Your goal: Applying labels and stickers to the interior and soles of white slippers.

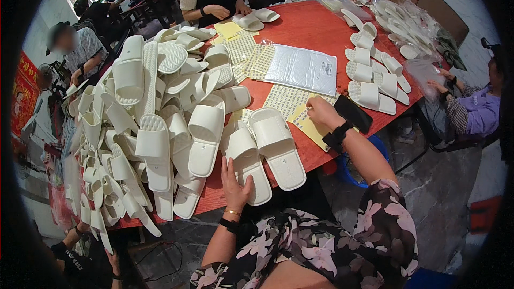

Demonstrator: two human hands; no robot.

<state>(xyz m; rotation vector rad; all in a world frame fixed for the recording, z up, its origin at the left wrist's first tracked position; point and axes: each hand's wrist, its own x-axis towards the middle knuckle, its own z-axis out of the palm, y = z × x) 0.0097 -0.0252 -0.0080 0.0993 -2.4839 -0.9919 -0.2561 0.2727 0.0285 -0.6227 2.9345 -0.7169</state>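
Head view: open left hand (235,186) rests on a plain white slipper (247,161); right hand (321,112) pinches a yellow sticker sheet (313,128).

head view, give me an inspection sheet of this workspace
surface: red table top, mostly covered
job's things: pair of white foam slide slippers at the near edge; yellow sticker sheet beside them
clutter: big heap of white slippers; more sticker sheets; clear plastic bags; paired slippers
grippers: left hand rests on the near slipper; right hand touches the yellow sheet
cables: dark cable on the floor
surroundings: other people seated around the table
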